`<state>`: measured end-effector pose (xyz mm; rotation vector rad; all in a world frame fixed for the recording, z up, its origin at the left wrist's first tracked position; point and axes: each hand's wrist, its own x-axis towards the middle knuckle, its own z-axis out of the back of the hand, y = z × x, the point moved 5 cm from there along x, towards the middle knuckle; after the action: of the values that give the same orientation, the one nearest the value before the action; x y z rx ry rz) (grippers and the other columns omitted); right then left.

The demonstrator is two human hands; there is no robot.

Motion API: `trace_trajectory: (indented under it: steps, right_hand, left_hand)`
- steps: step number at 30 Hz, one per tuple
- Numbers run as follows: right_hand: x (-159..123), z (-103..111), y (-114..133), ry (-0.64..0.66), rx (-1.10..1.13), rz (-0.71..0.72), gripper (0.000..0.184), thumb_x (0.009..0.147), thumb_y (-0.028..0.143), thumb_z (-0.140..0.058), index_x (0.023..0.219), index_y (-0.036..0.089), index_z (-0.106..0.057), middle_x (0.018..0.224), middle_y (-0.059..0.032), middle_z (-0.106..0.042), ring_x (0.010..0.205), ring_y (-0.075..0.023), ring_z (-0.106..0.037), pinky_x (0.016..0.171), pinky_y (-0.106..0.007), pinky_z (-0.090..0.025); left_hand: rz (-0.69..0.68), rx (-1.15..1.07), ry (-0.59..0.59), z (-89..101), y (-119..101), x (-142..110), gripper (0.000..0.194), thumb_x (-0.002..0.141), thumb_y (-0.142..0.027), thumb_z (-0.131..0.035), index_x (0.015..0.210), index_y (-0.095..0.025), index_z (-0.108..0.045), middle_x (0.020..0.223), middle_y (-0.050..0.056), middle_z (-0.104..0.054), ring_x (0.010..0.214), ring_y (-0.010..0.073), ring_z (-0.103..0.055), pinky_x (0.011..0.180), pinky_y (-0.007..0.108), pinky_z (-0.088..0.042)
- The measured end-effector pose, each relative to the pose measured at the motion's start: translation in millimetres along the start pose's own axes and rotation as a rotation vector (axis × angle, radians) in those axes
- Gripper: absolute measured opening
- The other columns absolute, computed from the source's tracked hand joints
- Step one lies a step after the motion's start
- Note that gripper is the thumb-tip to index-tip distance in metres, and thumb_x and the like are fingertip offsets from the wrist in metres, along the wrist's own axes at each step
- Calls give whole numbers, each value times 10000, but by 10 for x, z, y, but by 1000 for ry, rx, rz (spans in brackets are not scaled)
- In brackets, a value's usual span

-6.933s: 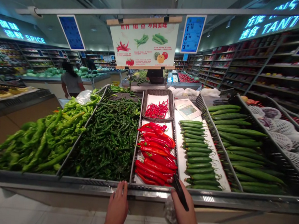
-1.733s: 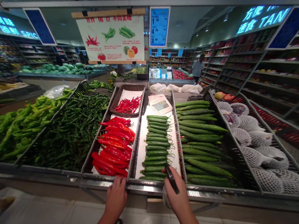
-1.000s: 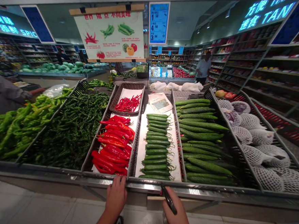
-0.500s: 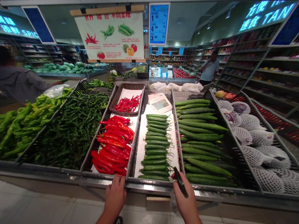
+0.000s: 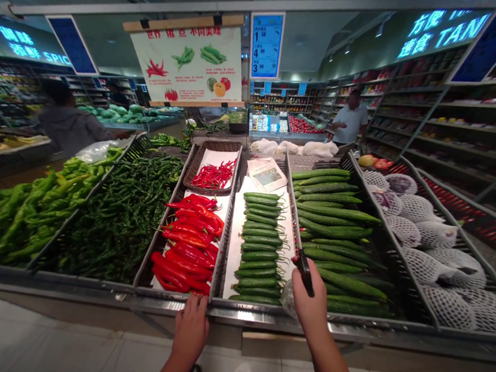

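Note:
My right hand [image 5: 310, 295] is closed around a spray bottle with a black trigger head [image 5: 305, 273] and a clear body [image 5: 289, 298]. It is over the front edge, between a row of small cucumbers [image 5: 261, 247] and a pile of long cucumbers [image 5: 339, 215]. The nozzle points away from me, over the produce. My left hand [image 5: 191, 325] lies with its fingers on the metal front rim [image 5: 259, 318], just below the large red peppers [image 5: 191, 241]. Nothing is held in it.
Dark green peppers [image 5: 122, 217] and light green peppers [image 5: 34, 210] fill the left bins. Net-wrapped vegetables [image 5: 434, 253] lie at the right. A brown basket [image 5: 189, 176] holds small red chillies. A poster [image 5: 188, 63] hangs above. Two people [image 5: 350, 122] stand beyond the display.
My right hand has lifted the spray bottle slightly forward and up, over the produce. My left hand stays on the rim. The person at the left has shifted rightward in view.

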<state>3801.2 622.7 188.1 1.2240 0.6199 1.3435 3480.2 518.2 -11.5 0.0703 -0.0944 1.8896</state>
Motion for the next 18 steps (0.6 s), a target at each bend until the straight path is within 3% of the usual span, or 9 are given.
trace_trajectory:
  steps: [5, 8, 14, 18]
  right_hand:
    - [28, -189, 88, 182, 50, 45, 247, 850, 330, -542, 933, 217, -745, 802, -20, -743, 754, -230, -682, 720, -287, -511]
    - [-20, -295, 142, 263, 73, 84, 260, 855, 319, -550, 982, 211, -749, 872, -31, -765, 798, -230, -702, 741, -283, -519]
    - [-65, -216, 56, 131, 52, 7, 260, 860, 342, -544, 965, 220, -748, 763, -9, -732, 716, -225, -684, 695, -289, -515]
    - [-119, -124, -81, 71, 75, -18, 313, 845, 380, -578, 1019, 210, -777, 903, -50, -796, 817, -253, -739, 750, -305, -557]
  left_hand:
    - [-12, -16, 3, 14, 0, 7, 531, 889, -147, -540, 1403, -265, -602, 1418, 98, -606, 1384, 250, -508, 1060, 392, -418]
    - [-1, -17, 2, 14, 4, 12, 546, 881, -144, -543, 1409, -271, -602, 1406, 97, -612, 1372, 249, -520, 1056, 393, -427]
    - [-12, -14, 15, 13, -3, 13, 558, 870, -124, -522, 1403, -264, -611, 1442, 103, -600, 1429, 259, -478, 1078, 413, -419]
    - [-27, 10, 39, -9, 8, 6, 581, 883, -116, -498, 1436, -262, -601, 1459, 106, -608, 1434, 255, -494, 1088, 414, -435]
